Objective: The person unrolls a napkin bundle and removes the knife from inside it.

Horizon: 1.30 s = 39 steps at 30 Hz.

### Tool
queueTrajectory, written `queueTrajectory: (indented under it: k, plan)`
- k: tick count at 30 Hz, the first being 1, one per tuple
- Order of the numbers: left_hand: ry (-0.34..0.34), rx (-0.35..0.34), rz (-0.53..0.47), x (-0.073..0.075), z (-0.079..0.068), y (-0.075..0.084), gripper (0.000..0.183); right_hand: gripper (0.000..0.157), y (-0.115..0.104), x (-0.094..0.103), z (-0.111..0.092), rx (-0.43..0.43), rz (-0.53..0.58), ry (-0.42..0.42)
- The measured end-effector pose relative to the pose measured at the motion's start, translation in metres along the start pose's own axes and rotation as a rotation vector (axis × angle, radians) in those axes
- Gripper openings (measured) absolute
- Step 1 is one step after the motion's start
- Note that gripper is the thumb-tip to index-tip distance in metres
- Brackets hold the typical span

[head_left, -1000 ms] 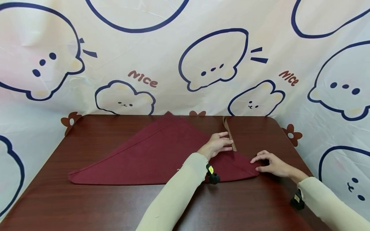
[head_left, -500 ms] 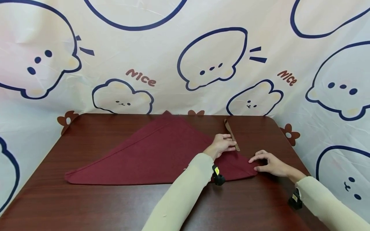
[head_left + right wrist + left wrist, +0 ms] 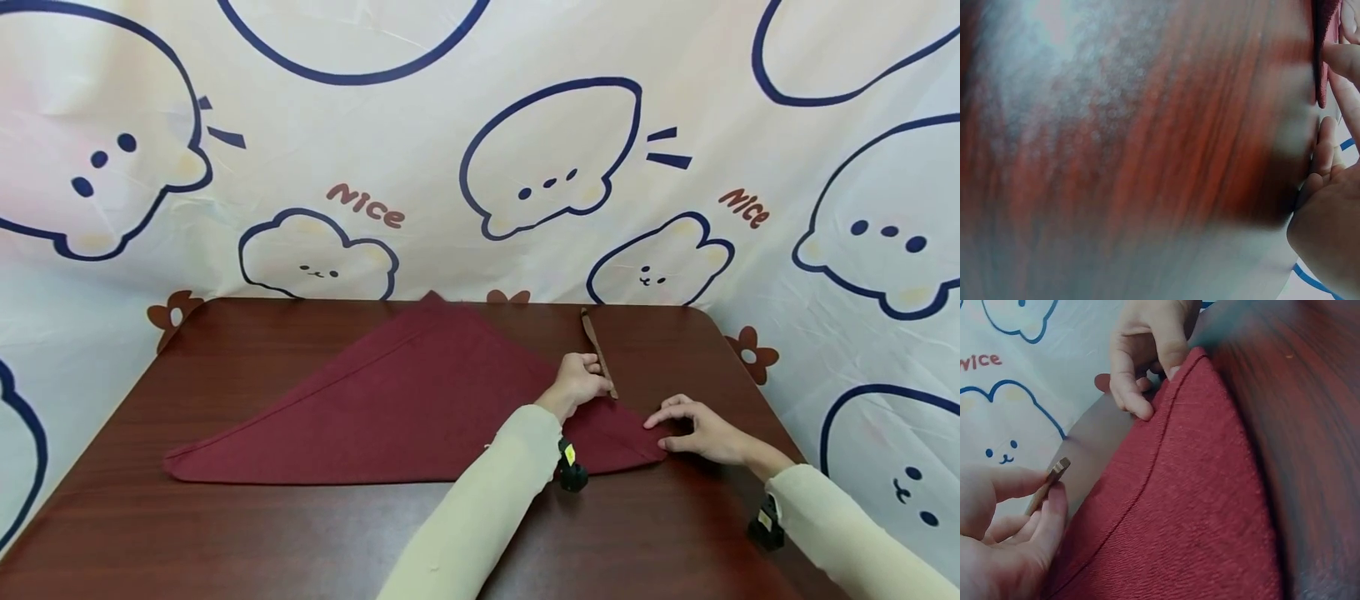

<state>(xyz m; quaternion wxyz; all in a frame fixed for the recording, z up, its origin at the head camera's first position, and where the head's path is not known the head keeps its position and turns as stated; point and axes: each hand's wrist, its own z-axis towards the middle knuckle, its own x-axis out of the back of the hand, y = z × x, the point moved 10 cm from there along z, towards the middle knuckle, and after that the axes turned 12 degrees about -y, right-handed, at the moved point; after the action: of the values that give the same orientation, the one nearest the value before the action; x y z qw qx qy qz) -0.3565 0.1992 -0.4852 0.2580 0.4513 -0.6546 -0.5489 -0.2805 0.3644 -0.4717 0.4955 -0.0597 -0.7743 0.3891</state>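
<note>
A dark red cloth, folded into a rough triangle, lies across the table with its peak at the far edge. My left hand is above the cloth's right part, pinching a slim wooden utensil between thumb and fingers. Its flat near end shows in the left wrist view; the utensil's exact kind is unclear. At the cloth's right corner my right hand rests with thumb and forefinger apart, touching the cloth. In the right wrist view only a sliver of cloth shows beside the thumb.
The brown wooden table has rounded far corners. A pale printed sheet hangs behind it and along both sides. Small dark cameras sit on both wrists, the left one low over the cloth's near edge.
My left hand has shifted slightly right and toward me with the wooden utensil, which has turned a little. My right hand stays at the cloth's corner.
</note>
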Motion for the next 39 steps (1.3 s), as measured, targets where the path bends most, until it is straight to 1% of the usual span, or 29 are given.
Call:
queueTrajectory:
  k: [6, 8, 12, 17, 19, 26, 28, 39]
  plan:
    - [0.108, -0.007, 0.078, 0.003, -0.001, -0.002, 0.054, 0.022, 0.005, -0.001, 0.0, 0.001, -0.006, 0.005]
    - [0.134, -0.009, 0.12, 0.002, 0.0, -0.001, 0.053, 0.022, 0.006, -0.001, 0.001, 0.007, -0.013, 0.009]
    - [0.158, -0.022, 0.213, -0.002, 0.003, 0.001, 0.053, 0.022, 0.005, 0.0, 0.0, 0.019, -0.009, 0.017]
    - [0.166, -0.032, 0.268, -0.006, 0.003, 0.003, 0.054, 0.021, -0.002, 0.001, -0.003, 0.038, -0.002, 0.019]
    - [0.165, -0.023, 0.294, -0.006, 0.003, 0.004, 0.054, 0.021, -0.004, 0.001, -0.003, 0.041, 0.0, 0.019]
    - [0.157, -0.042, 0.484, -0.008, 0.001, 0.012, 0.053, 0.022, -0.004, 0.0, -0.001, 0.041, -0.01, 0.025]
    - [0.158, -0.048, 0.52, -0.009, 0.0, 0.014, 0.053, 0.022, -0.003, 0.0, -0.001, 0.04, -0.009, 0.025]
    - [0.179, -0.051, 0.616, -0.01, 0.001, 0.017, 0.054, 0.023, 0.0, 0.0, -0.001, 0.033, -0.001, 0.021]
